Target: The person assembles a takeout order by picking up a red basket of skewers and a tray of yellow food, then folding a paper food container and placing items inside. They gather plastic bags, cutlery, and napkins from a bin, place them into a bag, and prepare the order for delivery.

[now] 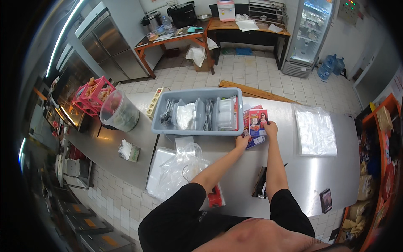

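In the head view, I stand at a steel table (312, 180) with both forearms reaching out over it. My right hand (272, 127) grips the right-hand edge of some printed leaflets (257, 118), red and blue with a figure on the front, its fingers closed in. My left hand (242, 142) is closed on the lower left side of the same leaflets, just beside the tray's corner; its fingertips are too small to make out clearly. A mostly blue printed piece (256, 142) shows under the lower edge, between my two hands.

The leaflets are just right of a grey-blue divided tray (195, 132). In its compartments, from left to right, I see dark wrapped items (168, 112), a white plastic packet (185, 116), more thin dark pieces (208, 114) and a stack of whitish, clear-wrapped items (226, 112).

Well to the right of my hands lies a flat stack of clear plastic bags (317, 134), and nearer my body a phone (325, 200). A black object (260, 183) lies beside my right forearm. By my left forearm there is a crumpled clear bag (191, 164), with a red and white packet (216, 196) partly hidden near my elbow.
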